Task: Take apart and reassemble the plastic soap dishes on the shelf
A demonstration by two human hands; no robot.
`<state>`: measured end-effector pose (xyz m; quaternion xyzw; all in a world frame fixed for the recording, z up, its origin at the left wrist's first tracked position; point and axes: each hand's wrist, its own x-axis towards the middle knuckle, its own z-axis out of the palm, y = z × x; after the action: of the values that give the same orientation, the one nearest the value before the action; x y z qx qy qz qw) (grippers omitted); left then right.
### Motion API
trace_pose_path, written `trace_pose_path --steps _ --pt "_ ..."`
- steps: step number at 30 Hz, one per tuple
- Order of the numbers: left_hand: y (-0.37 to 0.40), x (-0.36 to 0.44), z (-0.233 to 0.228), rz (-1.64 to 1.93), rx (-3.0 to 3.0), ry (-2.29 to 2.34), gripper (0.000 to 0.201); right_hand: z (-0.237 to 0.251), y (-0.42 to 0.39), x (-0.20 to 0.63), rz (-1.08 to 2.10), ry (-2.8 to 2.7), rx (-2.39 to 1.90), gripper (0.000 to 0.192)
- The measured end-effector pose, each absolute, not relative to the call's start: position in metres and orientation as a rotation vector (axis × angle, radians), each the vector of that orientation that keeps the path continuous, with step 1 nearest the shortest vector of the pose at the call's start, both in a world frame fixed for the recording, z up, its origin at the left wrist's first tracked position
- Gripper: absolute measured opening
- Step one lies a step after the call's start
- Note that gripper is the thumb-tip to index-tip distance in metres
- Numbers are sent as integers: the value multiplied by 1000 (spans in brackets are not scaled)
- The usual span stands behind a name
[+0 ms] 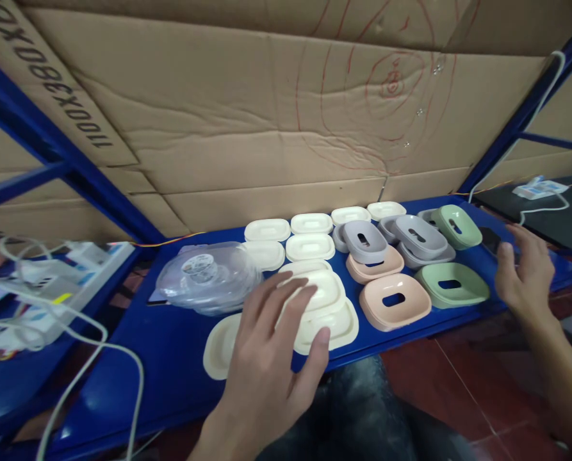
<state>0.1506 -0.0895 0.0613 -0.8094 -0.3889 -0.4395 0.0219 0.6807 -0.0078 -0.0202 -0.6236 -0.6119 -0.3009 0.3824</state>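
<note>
Left grip (269, 355) over cream trays (331, 293)

Lids (309, 246) are cream, dishes (416, 299) on the right go peach, lilac-grey and green, blue table (170, 368), brown cardboard (209, 109) with loopy red rings (392, 83).

Trays (310, 246) lie left of and behind soap dishes (415, 299)

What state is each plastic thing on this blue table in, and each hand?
Cream oval plastic pieces: some apart, some overlapping.
Peach oval plastic dishes: hollow side up.
Grey oval plastic dishes: clustered, some tilted.
Rear green oval plastic dish: tilted.
Front green oval plastic dish: hollow side up.
Clear plastic pieces: heaped together.
Left bare hand: open, contact unclear.
Right bare hand: open, holding nothing visible.
</note>
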Motion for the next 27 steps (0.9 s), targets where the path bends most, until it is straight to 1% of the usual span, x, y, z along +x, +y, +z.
trace_pose_path --steps 3,7,10,13,17,23,27 --pt "-108 121 23 -1100 -2483 -1222 39 -28 -38 640 -734 -1546 -1452 51" --pt "-130 90 -14 -999 -2325 -1286 43 -35 -74 575 -667 -1627 -1315 57" --pt "-142 82 -35 -889 -2286 -1353 45 -46 -96 528 -575 -1708 -1173 62" --pt "-144 82 -53 -770 -2279 -1400 52 -60 -104 491 -503 -1800 -1049 59" --pt "-135 82 -71 -761 -2223 -1358 60 -81 -91 466 -453 -1829 -1028 59" --pt "-129 83 -82 -822 -2182 -1359 73 -95 -77 461 -476 -1775 -1232 66" --pt "-129 90 -82 -915 -2131 -1465 72 -91 -77 461 -515 -1798 -1199 62"
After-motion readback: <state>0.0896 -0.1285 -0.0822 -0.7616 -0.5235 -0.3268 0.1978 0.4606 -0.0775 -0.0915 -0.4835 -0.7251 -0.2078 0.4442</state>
